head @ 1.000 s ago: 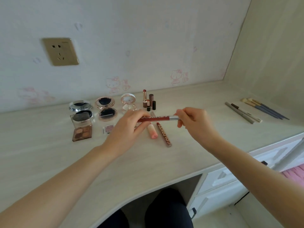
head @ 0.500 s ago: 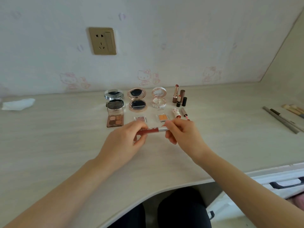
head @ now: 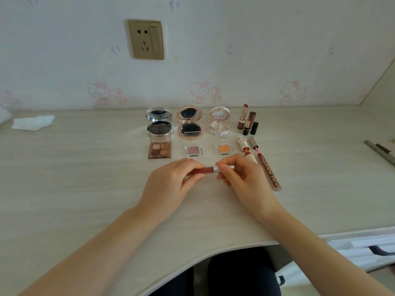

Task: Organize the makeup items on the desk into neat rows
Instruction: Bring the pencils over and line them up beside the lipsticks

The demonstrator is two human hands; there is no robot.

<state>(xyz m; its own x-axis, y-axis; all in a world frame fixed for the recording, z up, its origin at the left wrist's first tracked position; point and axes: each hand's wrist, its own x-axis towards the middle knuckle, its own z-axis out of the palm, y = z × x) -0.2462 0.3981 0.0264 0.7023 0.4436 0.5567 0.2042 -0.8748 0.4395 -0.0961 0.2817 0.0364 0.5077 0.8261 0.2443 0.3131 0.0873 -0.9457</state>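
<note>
Worktop (head: 74, 189), pale wood grain, curved front edge. Nearest: left hand (head: 171, 186) and right hand (head: 243, 180), both over the middle of the worktop, together grasping one lip gloss tube (head: 205, 170) held level; left fingers curled round the dark red barrel, right thumb and fingers pinching the silver cap end. Just right of the right hand: long gloss tube (head: 269, 170) with lettering, lying flat, its wand (head: 253, 143) pulled out beyond it; beside it a pink bunny-capped tube (head: 245, 149), also lying open. Next row back, left to right: four-pan eyeshadow palette (head: 159, 150), pink single shadow (head: 193, 151), orange single shadow (head: 223, 149). Rear row: silver compact (head: 159, 120), rose-gold compact (head: 189, 123), white floral compact (head: 219, 122), all open; then a cluster of upright lipsticks (head: 248, 121). Far left: crumpled white tissue (head: 33, 122). Far right edge: grey pencils (head: 382, 150), partly cut off. Wall behind: gold socket plate (head: 146, 39).
</note>
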